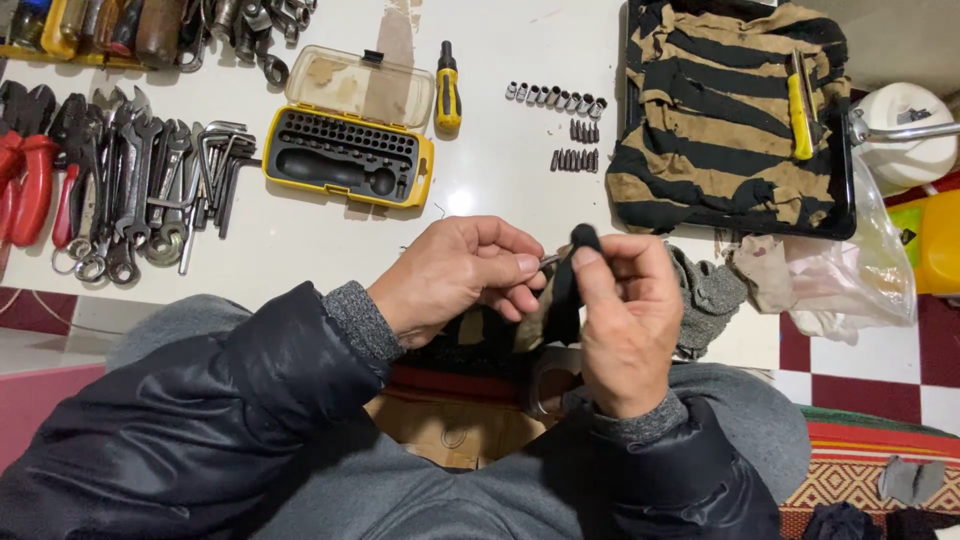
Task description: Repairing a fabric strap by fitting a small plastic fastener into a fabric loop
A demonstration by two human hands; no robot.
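Black cloth (pixel 566 290) pinched in right hand (pixel 625 310), left hand (pixel 455 275) closed on small metal bit (pixel 550 260), above white table (pixel 480 190)

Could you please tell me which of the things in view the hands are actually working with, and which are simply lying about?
In hand:
left hand pinching a small metal bit
right hand holding a dark cloth

Lying about:
open yellow bit case
yellow-handled screwdriver
rows of sockets and bits
wrenches
red-handled pliers
striped cloth
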